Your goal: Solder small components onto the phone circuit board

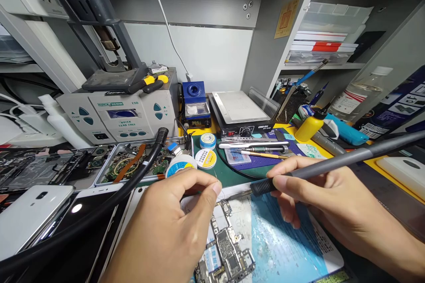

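Note:
My left hand [179, 221] is closed in a pinch, thumb against forefinger, on a thin solder wire [223, 195] whose fine end sticks out to the right. In my right hand [318, 199] is a soldering iron [262, 187], gripped like a pen by its black ribbed sleeve. Its metal tip [239, 195] points left, close to the wire; whether they touch I cannot tell. Just below the tip lies a phone circuit board [227, 247], partly hidden by my left hand. Under the board is a blue and white mat [285, 239].
A hot-air station [122, 115] stands at the back left, its black hose [133, 177] curving across the phones [36, 216]. Behind my hands are solder reels [206, 159], tweezers [252, 145] and a heating plate [237, 108]. A yellow bottle [310, 126] stands right.

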Motion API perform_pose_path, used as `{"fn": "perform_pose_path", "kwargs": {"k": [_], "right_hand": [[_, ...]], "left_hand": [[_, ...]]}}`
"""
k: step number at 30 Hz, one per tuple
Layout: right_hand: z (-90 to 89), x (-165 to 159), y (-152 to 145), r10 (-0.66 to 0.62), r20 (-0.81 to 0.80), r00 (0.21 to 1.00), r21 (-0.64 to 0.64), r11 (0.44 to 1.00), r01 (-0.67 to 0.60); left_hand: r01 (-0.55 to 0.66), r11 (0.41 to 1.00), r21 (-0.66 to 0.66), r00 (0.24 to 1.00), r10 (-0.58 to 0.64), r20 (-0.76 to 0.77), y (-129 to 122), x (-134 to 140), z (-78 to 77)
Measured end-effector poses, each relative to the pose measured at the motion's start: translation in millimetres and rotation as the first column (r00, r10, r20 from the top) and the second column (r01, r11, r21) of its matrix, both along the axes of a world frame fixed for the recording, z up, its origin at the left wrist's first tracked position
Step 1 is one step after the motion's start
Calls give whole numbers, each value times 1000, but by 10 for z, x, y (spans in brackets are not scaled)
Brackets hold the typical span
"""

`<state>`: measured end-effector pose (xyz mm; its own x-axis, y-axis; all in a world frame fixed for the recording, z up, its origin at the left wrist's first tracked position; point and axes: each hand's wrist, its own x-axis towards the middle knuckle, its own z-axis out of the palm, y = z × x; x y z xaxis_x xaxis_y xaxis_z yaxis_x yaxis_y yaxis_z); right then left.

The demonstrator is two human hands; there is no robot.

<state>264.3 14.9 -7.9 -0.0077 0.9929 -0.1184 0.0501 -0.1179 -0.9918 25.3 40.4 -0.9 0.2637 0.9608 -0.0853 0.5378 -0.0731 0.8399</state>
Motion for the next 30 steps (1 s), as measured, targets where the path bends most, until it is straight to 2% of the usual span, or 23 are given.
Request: {"fn": "perform_pose_path", "kwargs": {"k": [6,12,21,30], "right_hand": [[-26,6,13,4,-21,1000,9,1000,-3],[-24,12,8,1,-31,1000,-2,1000,-1],[1,-1,-2,1,-15,1000,-28,1000,-1],[50,-59,45,26,-35,999,-19,999,-27]], "left_hand": [[2,999,35,1000,-3,12,9,20,8],[16,1000,2,1000,-16,13,7,-1,-11],[18,997,75,999,-21,33,7,8,-27],[9,1000,26,1000,-9,-1,11,18,-37]]}}
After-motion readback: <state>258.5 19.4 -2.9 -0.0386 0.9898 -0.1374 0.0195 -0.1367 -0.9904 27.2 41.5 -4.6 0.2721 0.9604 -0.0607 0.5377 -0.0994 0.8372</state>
